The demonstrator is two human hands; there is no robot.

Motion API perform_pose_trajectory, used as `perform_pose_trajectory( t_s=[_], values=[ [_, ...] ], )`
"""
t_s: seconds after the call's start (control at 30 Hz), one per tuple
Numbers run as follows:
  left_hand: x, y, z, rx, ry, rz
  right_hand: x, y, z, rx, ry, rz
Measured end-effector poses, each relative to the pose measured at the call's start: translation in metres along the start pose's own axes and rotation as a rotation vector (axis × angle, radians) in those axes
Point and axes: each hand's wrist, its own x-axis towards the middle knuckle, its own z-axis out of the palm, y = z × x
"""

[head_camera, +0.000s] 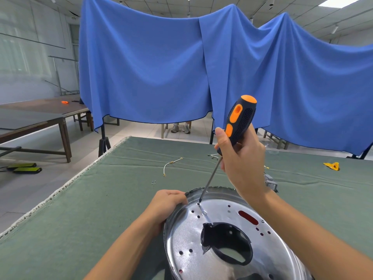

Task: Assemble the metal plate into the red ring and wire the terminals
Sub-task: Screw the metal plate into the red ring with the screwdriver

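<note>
A shiny round metal plate (187, 239) with a central hole lies on the green table cloth at the bottom centre. Red shows through a slot (248, 217) in it. My left hand (168, 201) grips the plate's far left rim. My right hand (240, 158) holds an orange and black screwdriver (241, 116) tilted, its tip (198, 203) on a screw near the plate's upper left edge. A white wire with ring terminals (170, 164) lies further back on the cloth.
Two small screws (153, 182) lie left of the plate. A grey part (270, 181) sits behind my right wrist, a yellow object (332, 166) at far right. Blue sheets (161, 67) hang behind the table; a person's shoes (180, 128) show beneath.
</note>
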Motion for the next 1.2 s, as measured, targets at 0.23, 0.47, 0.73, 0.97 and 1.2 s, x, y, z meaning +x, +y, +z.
perform_pose_trajectory(
  t_s=[0.23,0.47,0.73,0.97,1.2],
  values=[
    [0.002,-0.001,0.000,0.009,0.008,-0.006,-0.001,0.002,0.001,-0.013,0.009,-0.007],
    [0.006,-0.001,-0.001,0.046,0.041,-0.011,-0.003,0.002,0.003,-0.010,-0.002,-0.021],
    [0.009,-0.001,-0.002,0.059,0.027,-0.037,-0.001,-0.004,0.003,-0.022,-0.075,0.012],
    [0.010,-0.002,-0.003,0.087,0.024,-0.030,0.020,-0.016,-0.002,0.074,-0.335,0.273],
    [0.010,0.008,-0.002,0.261,0.039,0.059,0.030,-0.020,-0.006,0.220,-0.541,0.462]
  ],
)
